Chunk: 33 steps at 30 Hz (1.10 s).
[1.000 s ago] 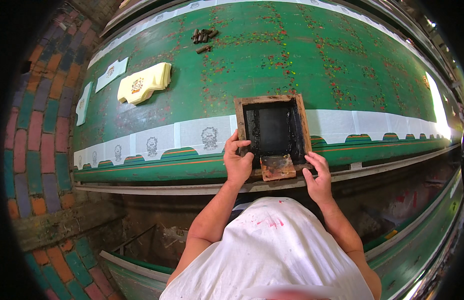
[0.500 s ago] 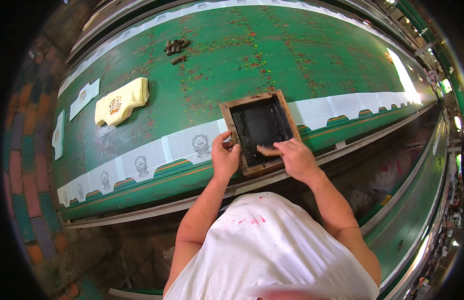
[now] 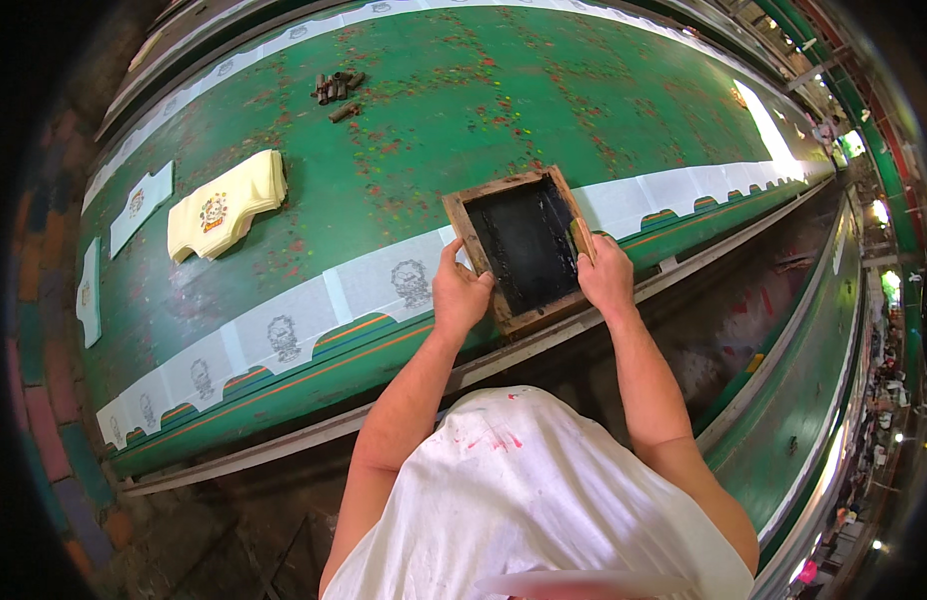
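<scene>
A wooden screen printing frame (image 3: 454,207) with black, ink-smeared mesh lies slightly turned at the table's near edge, over a row of white fabric pieces (image 3: 359,288). My left hand (image 3: 462,292) grips its left side, thumb on top of the wood. On the right side, my right hand (image 3: 608,278) is closed around the frame's edge. A narrow wooden strip, apparently the squeegee (image 3: 584,238), stands along that edge under my right fingers; its lower part is hidden by the hand. Left of the frame, the fabric pieces carry dark line prints (image 3: 411,284).
The long green table (image 3: 404,170) is speckled with paint. A stack of pale yellow printed cloth pieces (image 3: 249,198) lies to the left, beside light blue pieces (image 3: 144,205). Several dark short cylinders (image 3: 336,90) lie farther back. A rail (image 3: 384,411) runs along the near side.
My right hand has moved up from the frame's lower inside, with the wooden strip, to its right edge. The frame has turned slightly and my left hand now holds its side more fully.
</scene>
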{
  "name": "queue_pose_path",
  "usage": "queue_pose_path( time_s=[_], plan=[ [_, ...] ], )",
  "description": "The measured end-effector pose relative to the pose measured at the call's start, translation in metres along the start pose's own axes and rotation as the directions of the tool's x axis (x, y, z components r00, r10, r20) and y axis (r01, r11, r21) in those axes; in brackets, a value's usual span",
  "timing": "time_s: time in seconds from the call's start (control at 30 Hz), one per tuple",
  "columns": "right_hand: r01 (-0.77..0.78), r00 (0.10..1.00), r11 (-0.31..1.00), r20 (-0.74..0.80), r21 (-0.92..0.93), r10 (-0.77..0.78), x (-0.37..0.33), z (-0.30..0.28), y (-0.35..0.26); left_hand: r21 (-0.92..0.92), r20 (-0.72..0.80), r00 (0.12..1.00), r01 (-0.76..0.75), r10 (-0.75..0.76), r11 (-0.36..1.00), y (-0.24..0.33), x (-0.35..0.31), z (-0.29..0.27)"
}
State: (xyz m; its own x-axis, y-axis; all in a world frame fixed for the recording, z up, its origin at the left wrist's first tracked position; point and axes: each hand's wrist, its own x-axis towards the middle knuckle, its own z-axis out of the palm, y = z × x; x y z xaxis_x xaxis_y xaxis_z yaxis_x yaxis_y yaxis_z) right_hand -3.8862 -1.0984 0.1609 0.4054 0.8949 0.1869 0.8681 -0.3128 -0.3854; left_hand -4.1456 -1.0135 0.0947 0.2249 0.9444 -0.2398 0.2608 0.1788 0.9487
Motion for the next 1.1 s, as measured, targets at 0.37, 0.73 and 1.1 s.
queue_pose_path(
  time_s=[0.37,0.73,1.1],
  plan=[
    [0.269,0.913,0.949,0.270,0.163,-0.306,-0.002,-0.018,-0.015,0.017,-0.052,0.998,0.037,-0.036,0.999,0.002,-0.003,0.005],
    [0.596,0.630,0.661,0.245,0.456,-0.737,0.110,0.013,0.014,0.021,-0.254,0.963,0.098,-0.090,0.995,0.004,-0.014,0.020],
    [0.701,0.602,0.612,0.158,0.366,-0.783,0.140,0.037,0.011,-0.005,-0.385,0.909,0.172,-0.161,0.985,0.010,-0.027,0.033]
  ],
)
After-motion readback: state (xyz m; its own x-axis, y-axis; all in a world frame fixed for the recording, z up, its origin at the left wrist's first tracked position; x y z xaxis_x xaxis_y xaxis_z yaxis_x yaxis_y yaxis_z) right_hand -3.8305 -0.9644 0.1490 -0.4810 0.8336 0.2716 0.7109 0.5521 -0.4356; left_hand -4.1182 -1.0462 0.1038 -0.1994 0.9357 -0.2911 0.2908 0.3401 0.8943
